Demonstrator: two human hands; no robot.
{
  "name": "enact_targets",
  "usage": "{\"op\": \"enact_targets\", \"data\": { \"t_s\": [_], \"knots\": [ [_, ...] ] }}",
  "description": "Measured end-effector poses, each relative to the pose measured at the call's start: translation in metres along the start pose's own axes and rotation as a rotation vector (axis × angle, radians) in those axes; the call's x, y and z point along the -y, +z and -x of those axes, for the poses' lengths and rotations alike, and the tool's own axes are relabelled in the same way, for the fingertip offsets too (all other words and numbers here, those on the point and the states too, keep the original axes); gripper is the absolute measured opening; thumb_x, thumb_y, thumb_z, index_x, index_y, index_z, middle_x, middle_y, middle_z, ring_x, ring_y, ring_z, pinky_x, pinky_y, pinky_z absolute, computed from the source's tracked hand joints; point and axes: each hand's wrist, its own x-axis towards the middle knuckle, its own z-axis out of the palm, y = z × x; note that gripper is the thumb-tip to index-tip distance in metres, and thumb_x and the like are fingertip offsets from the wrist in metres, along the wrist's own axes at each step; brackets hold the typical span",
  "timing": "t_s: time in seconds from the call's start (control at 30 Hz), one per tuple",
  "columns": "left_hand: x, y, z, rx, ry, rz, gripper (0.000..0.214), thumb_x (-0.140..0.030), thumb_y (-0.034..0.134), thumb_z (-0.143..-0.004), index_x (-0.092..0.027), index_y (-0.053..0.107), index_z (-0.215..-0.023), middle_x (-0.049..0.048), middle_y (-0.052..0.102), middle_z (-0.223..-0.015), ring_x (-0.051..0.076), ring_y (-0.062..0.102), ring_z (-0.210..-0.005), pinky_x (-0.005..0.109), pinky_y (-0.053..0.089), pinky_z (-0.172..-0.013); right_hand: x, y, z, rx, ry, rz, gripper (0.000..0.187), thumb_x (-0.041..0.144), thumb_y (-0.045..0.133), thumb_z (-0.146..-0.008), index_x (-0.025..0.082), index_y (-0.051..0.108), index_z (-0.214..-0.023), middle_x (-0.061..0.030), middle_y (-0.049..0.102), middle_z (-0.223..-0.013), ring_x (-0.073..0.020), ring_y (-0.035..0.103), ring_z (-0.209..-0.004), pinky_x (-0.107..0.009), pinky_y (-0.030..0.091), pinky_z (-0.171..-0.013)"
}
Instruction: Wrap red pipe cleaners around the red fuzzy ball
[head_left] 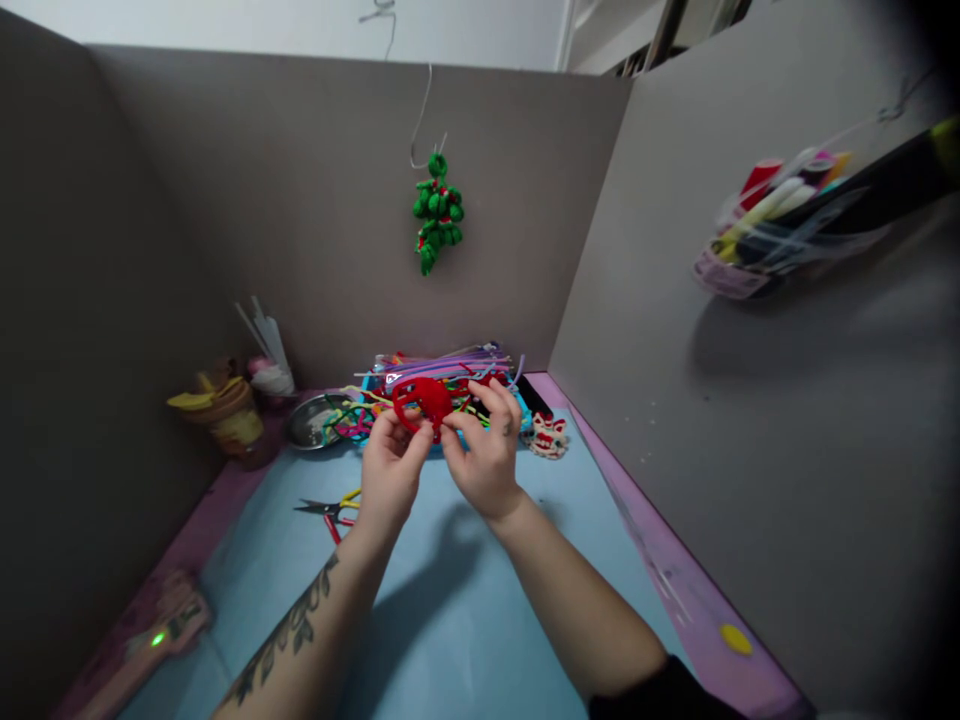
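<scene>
My left hand (391, 467) and my right hand (487, 450) are raised together above the blue mat (450, 600). Both pinch a red pipe-cleaner figure (424, 398) held between them, fingers curled round its lower part. Just behind the hands lies a pile of coloured pipe cleaners (442, 368). A green pipe-cleaner ornament (437, 212) with red bits hangs on a wire from the back wall.
Scissors (330, 508) lie on the mat left of my left hand. A metal dish (309, 422), a yellow-brown cup (225, 412) and a small red-white figure (549, 436) stand near the back. A pink tool (146, 640) with a green light lies front left. A bag of supplies (780, 225) hangs on the right wall.
</scene>
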Motion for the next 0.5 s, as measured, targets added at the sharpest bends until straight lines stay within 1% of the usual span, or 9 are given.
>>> {"op": "enact_targets", "data": {
  "t_s": [0.17, 0.3, 0.4, 0.5],
  "knots": [
    [-0.0006, -0.0024, 0.0007, 0.030, 0.046, -0.076, 0.026, -0.028, 0.075, -0.071, -0.018, 0.057, -0.087, 0.0004, 0.064, -0.083, 0.013, 0.062, -0.079, 0.026, 0.049, -0.077, 0.0007, -0.0004, -0.0009, 0.039, 0.011, -0.019, 0.006, 0.019, 0.060, -0.082, 0.023, 0.064, -0.080, -0.0071, 0.053, -0.124, -0.0275, 0.039, -0.129, -0.047, 0.036, -0.107],
    [-0.0026, -0.0026, 0.0022, 0.025, 0.080, -0.142, 0.021, -0.025, 0.073, -0.073, -0.018, 0.059, -0.086, 0.0020, 0.064, -0.085, 0.013, 0.061, -0.079, 0.024, 0.048, -0.076, 0.0015, -0.0011, -0.0019, 0.070, 0.060, -0.058, 0.007, 0.018, 0.058, -0.081, 0.023, 0.063, -0.078, -0.0060, 0.054, -0.123, -0.0270, 0.038, -0.129, -0.048, 0.034, -0.108],
    [-0.0040, -0.0019, 0.0036, 0.022, 0.084, -0.135, 0.020, -0.023, 0.074, -0.072, -0.018, 0.061, -0.086, 0.0024, 0.065, -0.084, 0.014, 0.061, -0.078, 0.024, 0.047, -0.075, 0.0031, -0.0014, -0.0015, 0.075, 0.112, -0.095, 0.009, 0.017, 0.057, -0.079, 0.024, 0.062, -0.076, -0.0054, 0.054, -0.122, -0.0267, 0.038, -0.129, -0.048, 0.032, -0.109],
    [-0.0045, -0.0011, 0.0043, 0.030, 0.078, -0.121, 0.021, -0.023, 0.074, -0.071, -0.018, 0.061, -0.086, 0.0025, 0.065, -0.083, 0.014, 0.061, -0.078, 0.023, 0.048, -0.073, 0.0043, -0.0012, -0.0007, 0.068, 0.140, -0.096, 0.008, 0.017, 0.057, -0.079, 0.023, 0.062, -0.076, -0.0059, 0.053, -0.121, -0.0268, 0.038, -0.128, -0.048, 0.032, -0.109]
  ]
}}
